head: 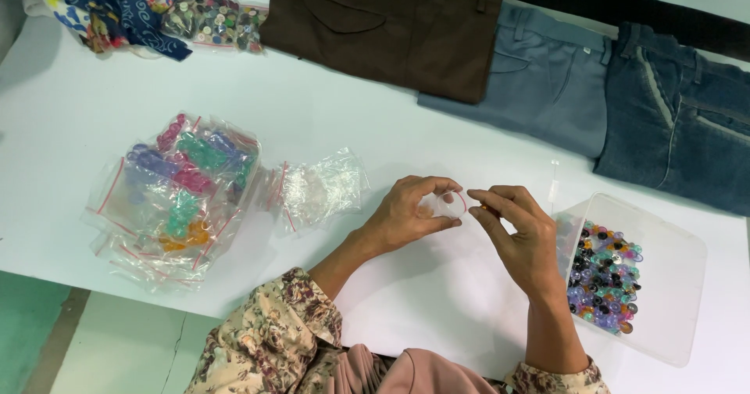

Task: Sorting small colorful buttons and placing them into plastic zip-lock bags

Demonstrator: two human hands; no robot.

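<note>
Head view looks down on a white table (pixel 70 112), and every place below is told from the small clear bag (pixel 448 204) held near the middle of it. Far to the left of that bag lies a pile of clear bags (pixel 176 198) packed with buttons sorted by colour: pink, purple, green, orange. Just to the left of it sits a crumpled bag (pixel 320 187) of clear buttons. Up and far to the left rests patterned blue cloth (pixel 109 7) beside another bag of mixed buttons (pixel 211 19). The left hand (pixel 406 214) touches the small clear bag, thumb and fingers curled and pinching its left side. The right hand (pixel 519 234) meets it from the right, thumb and forefinger pressed together on the bag's red-edged mouth, with something small and orange between them that I cannot make out. Above the bag lie brown trousers (pixel 391 26), then grey trousers (pixel 539 73) up and to the right, then blue jeans (pixel 680 128) further right. Just right of the bag, touching nothing, stands a clear plastic box (pixel 664 284) holding loose coloured buttons (pixel 601 277).
</note>
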